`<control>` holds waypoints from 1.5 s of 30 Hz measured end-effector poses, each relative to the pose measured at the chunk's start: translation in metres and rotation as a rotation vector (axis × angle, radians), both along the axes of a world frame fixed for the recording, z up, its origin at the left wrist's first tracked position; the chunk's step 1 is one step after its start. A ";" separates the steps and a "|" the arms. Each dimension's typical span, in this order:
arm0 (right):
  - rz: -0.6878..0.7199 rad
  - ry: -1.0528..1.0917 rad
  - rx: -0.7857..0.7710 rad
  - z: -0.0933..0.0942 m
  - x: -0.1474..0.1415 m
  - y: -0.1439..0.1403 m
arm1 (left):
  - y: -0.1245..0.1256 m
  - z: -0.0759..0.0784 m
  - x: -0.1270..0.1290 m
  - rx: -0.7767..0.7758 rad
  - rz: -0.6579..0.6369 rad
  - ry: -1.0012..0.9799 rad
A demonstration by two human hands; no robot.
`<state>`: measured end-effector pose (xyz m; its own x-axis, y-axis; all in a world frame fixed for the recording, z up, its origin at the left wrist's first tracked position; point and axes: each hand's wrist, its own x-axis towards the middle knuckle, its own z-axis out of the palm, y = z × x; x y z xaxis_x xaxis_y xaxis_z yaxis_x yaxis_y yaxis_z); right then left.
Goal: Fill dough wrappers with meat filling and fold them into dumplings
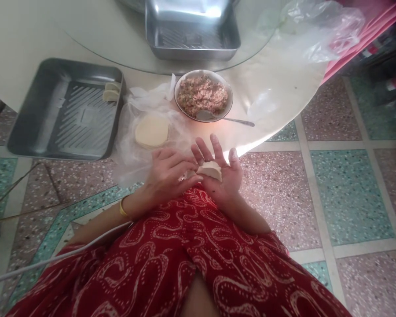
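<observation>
Sealing step: right hand (222, 176) is cradling the folded dumpling (211, 169) on its open palm, left hand (170, 174) is pinching its edge; next probably needs pleating along the seam.

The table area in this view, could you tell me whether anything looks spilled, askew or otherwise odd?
Nothing stands out. The bowl of filling sits upright with its spoon resting in it, the wrappers lie stacked on plastic, and two dumplings sit in the tray. Both hands hold a dumpling.
</observation>
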<state>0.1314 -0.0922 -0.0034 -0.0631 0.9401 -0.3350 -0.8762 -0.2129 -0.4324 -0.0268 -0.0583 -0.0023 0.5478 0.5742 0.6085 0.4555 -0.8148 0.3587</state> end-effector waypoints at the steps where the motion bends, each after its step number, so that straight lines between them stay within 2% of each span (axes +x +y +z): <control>1: 0.002 0.000 0.002 0.000 0.000 0.000 | 0.000 0.000 0.000 -0.009 0.010 -0.004; 5: 0.019 0.001 0.005 0.001 -0.002 0.000 | 0.000 -0.001 0.001 -0.011 0.007 -0.014; 13: 0.017 0.037 -0.016 0.000 -0.002 0.001 | -0.003 0.003 0.001 0.144 -0.011 0.048; 17: 0.024 0.037 -0.023 -0.001 -0.001 0.001 | -0.001 0.004 -0.001 0.120 -0.004 0.043; 26: 0.009 0.025 -0.038 0.000 -0.003 0.003 | -0.002 -0.005 0.001 0.003 -0.003 0.034; 31: 0.005 0.049 -0.040 0.000 -0.003 0.002 | -0.002 -0.005 -0.001 0.045 0.001 0.067; 34: 0.013 0.048 -0.029 -0.002 -0.003 0.002 | -0.002 -0.004 -0.002 0.019 -0.034 0.079; 38: 0.031 0.029 -0.014 -0.002 -0.003 0.001 | -0.003 0.002 -0.004 -0.004 -0.017 0.051; 45: 0.063 0.031 -0.038 -0.002 -0.006 -0.001 | -0.005 0.004 0.001 0.087 0.003 0.078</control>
<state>0.1249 -0.0935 -0.0057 -0.1325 0.9207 -0.3672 -0.8732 -0.2837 -0.3963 -0.0254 -0.0631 0.0013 0.5940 0.5228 0.6115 0.4815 -0.8399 0.2504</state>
